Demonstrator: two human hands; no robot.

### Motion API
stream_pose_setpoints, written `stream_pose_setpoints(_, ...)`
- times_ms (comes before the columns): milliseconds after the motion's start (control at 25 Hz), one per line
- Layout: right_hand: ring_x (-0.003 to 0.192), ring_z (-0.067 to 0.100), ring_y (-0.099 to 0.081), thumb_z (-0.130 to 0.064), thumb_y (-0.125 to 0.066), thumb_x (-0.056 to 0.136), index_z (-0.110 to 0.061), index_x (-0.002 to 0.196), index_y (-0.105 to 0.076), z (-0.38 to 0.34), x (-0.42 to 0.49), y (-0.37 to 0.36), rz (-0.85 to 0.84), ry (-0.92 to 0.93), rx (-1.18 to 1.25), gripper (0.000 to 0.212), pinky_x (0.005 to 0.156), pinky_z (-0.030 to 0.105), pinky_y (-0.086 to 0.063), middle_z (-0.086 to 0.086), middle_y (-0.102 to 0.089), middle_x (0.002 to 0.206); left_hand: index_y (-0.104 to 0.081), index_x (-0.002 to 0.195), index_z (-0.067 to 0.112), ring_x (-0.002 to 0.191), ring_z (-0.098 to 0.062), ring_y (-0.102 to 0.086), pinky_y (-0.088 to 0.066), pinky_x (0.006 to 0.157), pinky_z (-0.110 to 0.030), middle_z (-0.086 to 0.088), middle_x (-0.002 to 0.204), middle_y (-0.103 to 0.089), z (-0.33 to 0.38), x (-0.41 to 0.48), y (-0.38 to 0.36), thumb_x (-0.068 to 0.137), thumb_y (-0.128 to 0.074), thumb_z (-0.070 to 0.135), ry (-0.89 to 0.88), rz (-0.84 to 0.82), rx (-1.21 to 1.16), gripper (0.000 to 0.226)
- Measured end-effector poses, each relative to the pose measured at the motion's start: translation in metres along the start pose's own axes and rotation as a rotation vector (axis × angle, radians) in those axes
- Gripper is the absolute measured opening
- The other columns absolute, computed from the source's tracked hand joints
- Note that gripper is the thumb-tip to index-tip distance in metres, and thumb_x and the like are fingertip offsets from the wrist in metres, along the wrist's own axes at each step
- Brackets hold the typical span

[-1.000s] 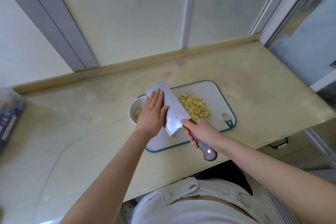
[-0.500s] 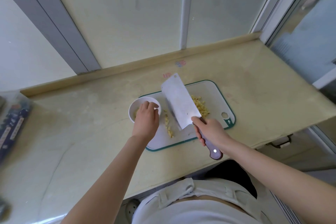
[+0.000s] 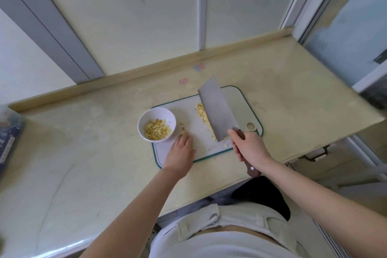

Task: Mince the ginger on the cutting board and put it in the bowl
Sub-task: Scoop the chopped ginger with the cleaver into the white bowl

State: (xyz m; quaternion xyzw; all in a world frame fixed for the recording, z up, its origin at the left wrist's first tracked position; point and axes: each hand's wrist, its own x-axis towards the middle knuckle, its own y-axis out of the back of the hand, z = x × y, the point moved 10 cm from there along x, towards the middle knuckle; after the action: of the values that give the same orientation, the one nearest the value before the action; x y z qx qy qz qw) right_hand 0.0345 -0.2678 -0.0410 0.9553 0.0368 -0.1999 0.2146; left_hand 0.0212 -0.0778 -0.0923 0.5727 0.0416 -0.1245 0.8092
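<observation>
Near cutting board (image 3: 188,115) edge, left hand (image 3: 181,153) flat beside bowl (image 3: 139,125), right hand (image 3: 250,148) gripping cleaver (image 3: 215,111) over ginger (image 3: 200,110)

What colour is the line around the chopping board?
Dark teal green, edging the white rectangular plastic cutting board; the head view shows it best.

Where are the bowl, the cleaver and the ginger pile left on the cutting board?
bowl (image 3: 162,114), head view, on its bare inner wall.
cleaver (image 3: 216,111), head view, on the middle of the blade.
ginger pile (image 3: 201,112), head view, on the pieces beside the blade.
</observation>
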Motion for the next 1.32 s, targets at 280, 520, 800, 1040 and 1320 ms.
stream_pose_setpoints(280,0.036,0.014,-0.046,-0.032,-0.054,0.097,-0.01,0.06,-0.054,-0.005,0.01,-0.024,-0.055,-0.015,0.018,0.043,0.043,0.021,-0.04,-0.002,-0.053,0.045,-0.049,0.127,0.008,0.114,-0.025,-0.043,-0.034,0.097,-0.03,-0.01,0.121,-0.048,0.005,0.009,0.043,0.097,-0.041,0.012,-0.01,0.238,-0.114,0.031)
stream_pose_setpoints(520,0.039,0.015,-0.047,-0.035,-0.053,0.098,-0.009,0.061,-0.054,-0.005,0.028,-0.017,-0.01,0.003,-0.046,0.045,0.048,0.028,-0.043,0.0,-0.053,0.049,-0.006,0.148,0.004,0.145,-0.023,0.0,-0.002,0.117,-0.03,-0.011,0.157,-0.003,-0.009,0.007,0.013,0.102,-0.028,0.023,0.08,0.063,-0.1,0.055)
stream_pose_setpoints(800,0.055,0.028,-0.058,-0.044,-0.049,0.097,-0.008,0.068,-0.056,0.02,0.034,0.036,0.201,0.0,-0.254,0.047,0.062,0.044,-0.054,0.006,-0.06,0.058,-0.003,0.148,0.003,0.144,-0.023,0.005,0.006,0.114,-0.028,-0.012,0.157,0.001,-0.02,0.015,-0.002,0.101,-0.028,0.024,0.329,0.167,-0.359,0.056)
stream_pose_setpoints(1040,0.046,0.022,-0.056,-0.041,-0.049,0.098,-0.008,0.057,-0.054,0.057,0.027,0.05,0.209,-0.149,-0.226,0.053,0.058,0.033,-0.05,0.004,-0.056,0.049,-0.007,0.148,0.005,0.145,-0.018,0.001,0.002,0.116,-0.026,-0.008,0.157,-0.003,-0.012,0.026,-0.006,0.101,-0.028,0.017,0.331,0.219,-0.543,0.053)
stream_pose_setpoints(1320,0.044,0.023,-0.053,-0.037,-0.05,0.098,-0.006,0.056,-0.056,0.074,0.02,0.019,0.055,-0.232,0.008,0.052,0.056,0.03,-0.045,0.013,-0.057,0.052,-0.013,0.148,0.007,0.145,-0.016,0.0,0.004,0.112,-0.02,-0.005,0.157,-0.008,0.003,0.053,-0.005,0.101,-0.029,0.016,0.28,0.247,-0.708,0.05)
